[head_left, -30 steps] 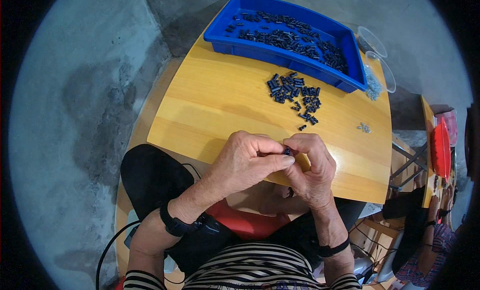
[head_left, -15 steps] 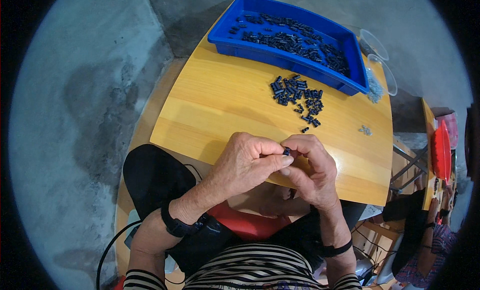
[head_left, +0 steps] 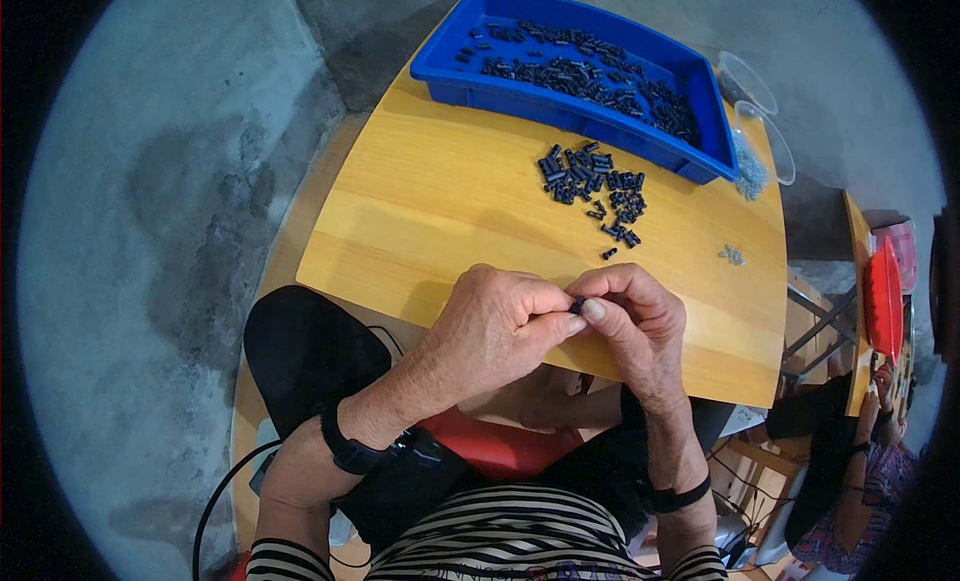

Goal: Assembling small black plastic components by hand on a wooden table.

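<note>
Over the near edge of the wooden table, my left hand (head_left: 505, 321) pinches a small black part (head_left: 577, 305) between thumb and forefinger. My right hand (head_left: 635, 326) meets it from the other side, its thumb and fingertips closed on the same part. Most of the part is hidden by the fingertips, so its exact kind cannot be made out. Just beyond my hands lies a loose pile of small black cylindrical parts (head_left: 590, 176), with one single piece (head_left: 609, 254) nearest my right hand.
A blue tray (head_left: 570, 105) holding many black parts stands at the table's (head_left: 420, 201) far side. Two clear plastic tubs (head_left: 778, 146) sit at the right edge, one with small pale pieces. A few pale pieces (head_left: 733, 254) lie nearby. Another person (head_left: 865, 491) works at the far right.
My right thumb has come up onto the black part, and the right hand has shifted slightly right. My left hand keeps its pinch. The view has tilted a little.
</note>
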Demonstrator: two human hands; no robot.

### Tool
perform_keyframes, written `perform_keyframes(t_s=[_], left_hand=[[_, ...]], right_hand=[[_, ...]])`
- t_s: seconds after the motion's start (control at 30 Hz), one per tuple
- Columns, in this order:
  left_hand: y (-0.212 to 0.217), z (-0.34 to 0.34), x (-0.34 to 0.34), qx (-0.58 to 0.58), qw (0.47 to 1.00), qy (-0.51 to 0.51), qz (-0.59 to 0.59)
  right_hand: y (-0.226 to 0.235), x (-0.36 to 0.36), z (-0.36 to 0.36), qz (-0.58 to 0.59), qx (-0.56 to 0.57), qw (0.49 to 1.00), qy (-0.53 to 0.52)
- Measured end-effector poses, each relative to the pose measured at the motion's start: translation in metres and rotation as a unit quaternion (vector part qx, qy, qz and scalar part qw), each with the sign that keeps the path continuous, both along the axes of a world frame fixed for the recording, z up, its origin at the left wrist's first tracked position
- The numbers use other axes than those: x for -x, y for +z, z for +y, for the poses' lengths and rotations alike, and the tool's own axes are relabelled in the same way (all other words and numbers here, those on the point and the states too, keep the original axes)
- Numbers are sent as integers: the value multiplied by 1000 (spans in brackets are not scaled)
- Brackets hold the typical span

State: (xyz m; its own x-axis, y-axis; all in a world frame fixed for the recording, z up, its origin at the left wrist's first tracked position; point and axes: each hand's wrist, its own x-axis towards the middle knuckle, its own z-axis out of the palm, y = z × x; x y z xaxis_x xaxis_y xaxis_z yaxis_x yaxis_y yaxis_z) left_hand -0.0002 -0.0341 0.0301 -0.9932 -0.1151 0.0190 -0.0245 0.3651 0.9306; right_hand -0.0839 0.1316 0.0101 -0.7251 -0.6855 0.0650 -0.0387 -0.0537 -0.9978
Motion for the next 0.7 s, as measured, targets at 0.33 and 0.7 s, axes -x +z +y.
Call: perform_keyframes(t_s=[0.33, 0.7], left_hand=[[3, -1, 0, -176, 979, -61, -86], [-1, 1, 2, -242, 962, -74, -104]], right_hand=[[-3, 12, 4, -11, 74, 997, 36], [2, 16, 9, -132, 66, 986, 72]])
